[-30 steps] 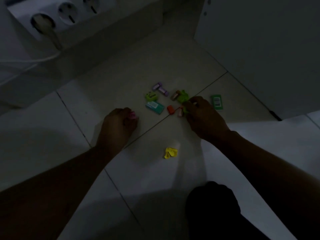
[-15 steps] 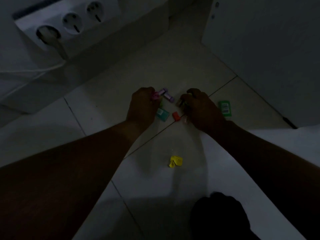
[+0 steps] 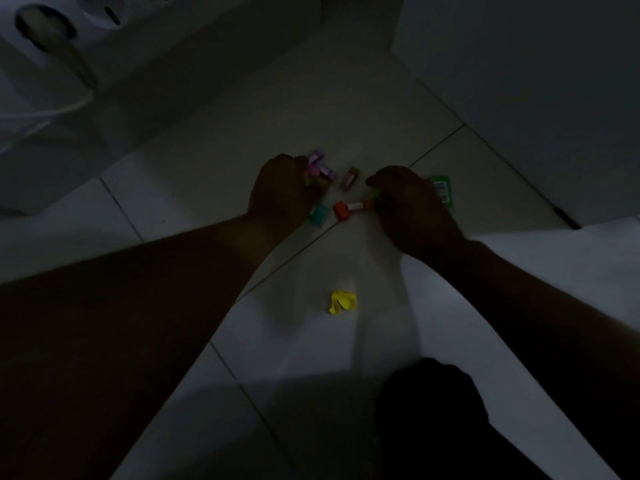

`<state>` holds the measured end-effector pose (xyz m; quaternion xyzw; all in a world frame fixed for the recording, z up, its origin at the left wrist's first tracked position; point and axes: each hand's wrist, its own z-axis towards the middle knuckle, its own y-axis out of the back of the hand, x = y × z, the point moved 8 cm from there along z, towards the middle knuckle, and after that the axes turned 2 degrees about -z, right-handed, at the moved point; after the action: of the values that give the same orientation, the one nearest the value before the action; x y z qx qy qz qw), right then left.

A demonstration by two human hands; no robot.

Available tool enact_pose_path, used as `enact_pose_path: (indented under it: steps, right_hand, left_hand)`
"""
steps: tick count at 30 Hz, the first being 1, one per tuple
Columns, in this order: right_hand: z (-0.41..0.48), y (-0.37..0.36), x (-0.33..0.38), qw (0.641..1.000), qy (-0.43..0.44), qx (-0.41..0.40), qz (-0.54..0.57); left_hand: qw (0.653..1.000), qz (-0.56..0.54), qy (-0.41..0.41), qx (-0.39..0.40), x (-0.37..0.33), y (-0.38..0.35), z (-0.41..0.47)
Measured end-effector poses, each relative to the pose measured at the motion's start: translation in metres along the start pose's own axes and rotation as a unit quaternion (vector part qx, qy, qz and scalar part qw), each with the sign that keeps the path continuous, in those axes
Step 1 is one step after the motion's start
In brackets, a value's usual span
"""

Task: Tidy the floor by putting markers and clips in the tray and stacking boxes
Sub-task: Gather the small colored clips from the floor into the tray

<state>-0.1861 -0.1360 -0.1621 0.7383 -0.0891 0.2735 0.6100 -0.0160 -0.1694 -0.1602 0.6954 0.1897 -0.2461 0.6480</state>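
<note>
The scene is very dark. My left hand [image 3: 282, 194] is curled around a small pink piece and touches a purple marker [image 3: 322, 165] lying on the tiled floor. A teal box [image 3: 319, 215] shows partly under that hand. My right hand [image 3: 414, 207] pinches a green clip [image 3: 376, 195], and it half covers a green box [image 3: 442, 188]. Between the hands lie an orange-capped marker [image 3: 348, 208] and a brown marker [image 3: 349, 177]. No tray is in view.
A crumpled yellow piece [image 3: 342, 302] lies alone on the tile nearer to me. A white power strip [image 3: 45, 27] with a plugged cable sits at the top left. A white cabinet [image 3: 519, 81] stands at the right. My dark knee [image 3: 433, 410] fills the bottom.
My left hand has travelled from the open tile up to the purple marker, carrying the pink piece. My right hand has stayed at the green clip, and the brown marker is now uncovered.
</note>
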Motion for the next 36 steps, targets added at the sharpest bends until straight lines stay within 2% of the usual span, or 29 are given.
enact_pose_path:
  steps: [5,9,16,20,24,29,36]
  right_hand:
    - [-0.039,-0.020,0.036,0.990,0.086,0.102,0.034]
    - [-0.080,-0.038,0.049,0.970,0.142,0.195,0.032]
    - [-0.106,-0.059,0.063,0.936,0.202,0.274,-0.094]
    - [-0.112,-0.068,0.068,0.920,0.242,0.275,-0.141]
    - [-0.102,-0.064,0.059,0.945,0.201,0.222,-0.128]
    - [-0.097,-0.059,0.057,0.944,0.203,0.209,-0.156]
    - [-0.076,-0.041,0.027,0.966,0.094,0.192,-0.146]
  left_hand:
    - [1.000,0.008,0.011,0.019,0.011,0.003,-0.003]
    - [0.999,-0.041,-0.006,-0.016,-0.001,0.014,-0.018]
    - [0.991,-0.128,0.012,-0.026,-0.001,0.013,-0.036]
    - [0.988,-0.145,0.033,-0.028,0.001,0.013,-0.042]
    - [0.987,-0.154,0.026,-0.030,-0.002,0.011,-0.048]
    - [0.987,-0.158,-0.001,-0.021,-0.012,0.008,-0.052]
    - [0.987,-0.161,-0.017,0.008,-0.028,0.006,-0.055]
